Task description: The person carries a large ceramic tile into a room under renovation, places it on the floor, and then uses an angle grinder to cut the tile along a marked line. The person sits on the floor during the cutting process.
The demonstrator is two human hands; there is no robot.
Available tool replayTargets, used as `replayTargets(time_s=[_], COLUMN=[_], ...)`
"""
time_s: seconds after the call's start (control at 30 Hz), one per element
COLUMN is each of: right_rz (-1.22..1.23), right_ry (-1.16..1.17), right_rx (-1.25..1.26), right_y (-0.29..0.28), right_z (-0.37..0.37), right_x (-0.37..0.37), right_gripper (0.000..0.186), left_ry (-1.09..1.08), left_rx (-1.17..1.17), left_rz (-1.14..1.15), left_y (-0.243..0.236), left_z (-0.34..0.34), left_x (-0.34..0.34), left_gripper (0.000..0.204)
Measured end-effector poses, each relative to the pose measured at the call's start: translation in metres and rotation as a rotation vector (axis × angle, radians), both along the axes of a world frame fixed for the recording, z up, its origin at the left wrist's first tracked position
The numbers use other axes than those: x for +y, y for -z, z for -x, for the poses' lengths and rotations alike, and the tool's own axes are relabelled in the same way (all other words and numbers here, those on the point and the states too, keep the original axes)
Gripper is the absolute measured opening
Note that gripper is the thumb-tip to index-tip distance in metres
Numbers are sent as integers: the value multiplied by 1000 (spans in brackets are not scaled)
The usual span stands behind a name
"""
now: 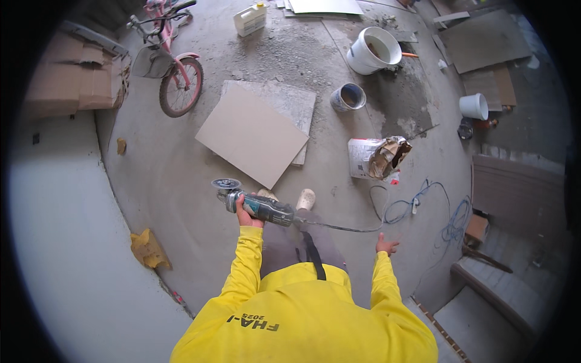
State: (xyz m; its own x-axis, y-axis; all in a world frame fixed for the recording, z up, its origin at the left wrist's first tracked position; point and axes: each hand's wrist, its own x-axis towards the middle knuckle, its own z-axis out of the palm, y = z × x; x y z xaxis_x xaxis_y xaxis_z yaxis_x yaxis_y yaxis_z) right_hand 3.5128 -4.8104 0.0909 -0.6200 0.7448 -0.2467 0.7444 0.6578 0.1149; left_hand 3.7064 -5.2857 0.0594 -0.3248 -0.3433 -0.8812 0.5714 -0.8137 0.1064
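Observation:
My left hand (247, 213) is closed round the body of an angle grinder (269, 209), which I hold level in front of me. Its cutting disc (226, 183) points to the far left, and a dark cord (345, 229) trails from its rear to the right. My right hand (387, 244) hangs out to the right with fingers apart and nothing in it. Beyond the grinder, a beige tile (253, 134) lies on the floor, turned at an angle over a dusty grey slab (299, 109).
A torn paper bag (380, 159), a small bucket (348, 97) and a large white bucket (374, 51) stand to the right. Blue cable (457, 224) coils near the steps (484, 320). A pink bicycle (178, 78) and a white jug (250, 20) are at the far left.

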Motion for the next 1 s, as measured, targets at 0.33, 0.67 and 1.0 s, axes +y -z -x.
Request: replayTargets(time_s=[0.33,0.67,1.0], right_rz=[834,816,902], right_ry=[-798,-1436,-1477], right_rx=[-446,-37,153], right_y=[-33,-60,257], right_z=[-53,107,153], right_x=[-94,-224,-379], right_gripper=[41,72,91], left_ry=[300,402,500], left_rx=[9,-121,-50], left_rz=[-30,236,764], left_y=[10,99,280], left_z=[122,195,306], left_x=[55,35,-26], left_gripper=[43,27,41])
